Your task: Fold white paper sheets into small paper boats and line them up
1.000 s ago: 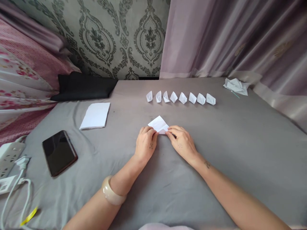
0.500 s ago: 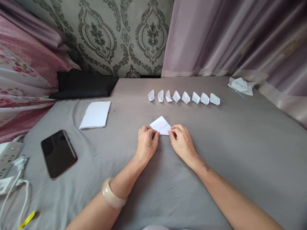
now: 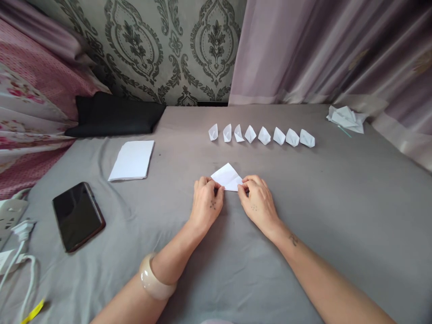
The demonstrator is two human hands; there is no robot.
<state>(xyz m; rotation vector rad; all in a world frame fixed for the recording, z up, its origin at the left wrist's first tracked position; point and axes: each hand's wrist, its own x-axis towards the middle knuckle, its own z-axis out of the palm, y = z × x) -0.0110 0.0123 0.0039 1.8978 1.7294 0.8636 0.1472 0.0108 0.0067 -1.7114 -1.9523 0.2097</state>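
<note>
Okay, biggest first: a grey cloth surface [image 3: 337, 216] filled most of the view, with a patterned wall [image 3: 175, 45] behind it, a purple curtain [image 3: 290, 49] at far right and pink floral fabric [image 3: 20, 103] down the left. Black cloth [image 3: 114, 117] lay bunched at the far left corner. Next down, a dark-screened phone [image 3: 78, 217] lay face up on the left, a neat stack of white sheets [image 3: 132, 160] beyond it. Left hand [image 3: 208, 198] and right hand [image 3: 258, 198] were at the middle, backs up, small dark marks on both. Each grip was pinched, thumb and fingers clamped on the near edge of the folded paper, one at either end. Power strip [image 3: 10, 215] with a plug [image 3: 23, 228] was cut off by the left edge. Loose white papers [image 3: 346, 118] sat heaped at far right; a pale bangle [image 3: 155, 281] ringed the left forearm. The folded paper [image 3: 227, 176] lay flat between the hands, peak pointing away from the person. Smaller again: eight white paper shapes [image 3: 264, 136] stood in a row beyond it. Tiniest: a yellow tag [image 3: 33, 311] bottom left, plus a thin greenish stick [image 3: 344, 131] beside the heap.
</note>
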